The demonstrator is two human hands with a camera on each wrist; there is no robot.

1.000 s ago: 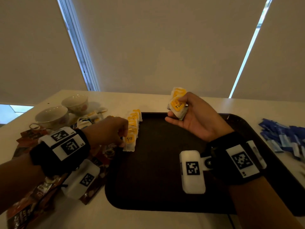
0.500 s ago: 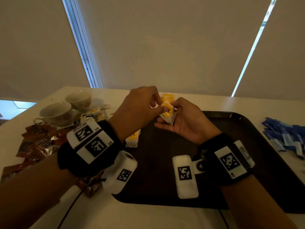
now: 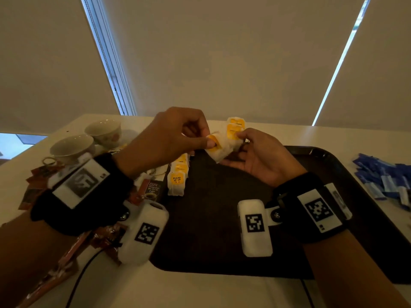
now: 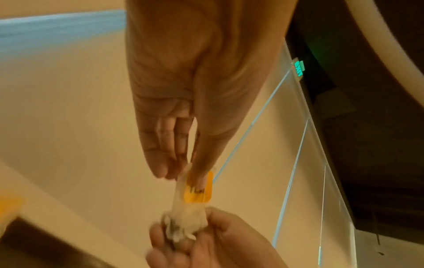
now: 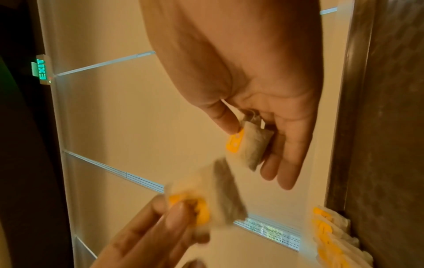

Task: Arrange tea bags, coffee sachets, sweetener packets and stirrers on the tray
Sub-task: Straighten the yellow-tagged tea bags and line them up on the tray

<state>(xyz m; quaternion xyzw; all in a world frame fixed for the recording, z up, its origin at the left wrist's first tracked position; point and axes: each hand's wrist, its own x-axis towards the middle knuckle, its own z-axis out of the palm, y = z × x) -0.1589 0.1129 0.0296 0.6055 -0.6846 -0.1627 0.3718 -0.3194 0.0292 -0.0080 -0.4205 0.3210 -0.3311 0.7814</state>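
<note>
Head view: left hand [image 3: 169, 138] raised over the tray's [image 3: 222, 218] far left corner, thumb and forefinger pinching the yellow tag of one tea bag [image 3: 219, 145]. Right hand [image 3: 260, 156] just beside it, palm up, thumb pressed on a small stack [image 3: 235, 130] of further bags resting on curled fingers. Pinched bag touching the stack's lower edge, both well above the tray. Along the tray's left rim, a row [image 3: 178, 174] of overlapped bags laid flat. Left of the tray on the table [image 3: 200, 290]: coffee sachets [image 3: 152, 190] and two cups [image 3: 73, 147]. To the right: a heap of blue packets [image 3: 387, 178].

Left wrist view: thumb and fingers [image 4: 158, 159] of the left hand [image 4: 183, 90] closed on the tea bag [image 4: 190, 199] at its tag, bag hanging down into the right hand [image 4: 206, 244] below.

Right wrist view: right hand [image 5: 263, 90] with thumb clamping the stack [image 5: 250, 148] against the fingers; left hand [image 5: 146, 235] at lower left pinching the blurred tea bag [image 5: 206, 199]. Row [image 5: 332, 235] seen at lower right against the tray [image 5: 390, 127].
</note>
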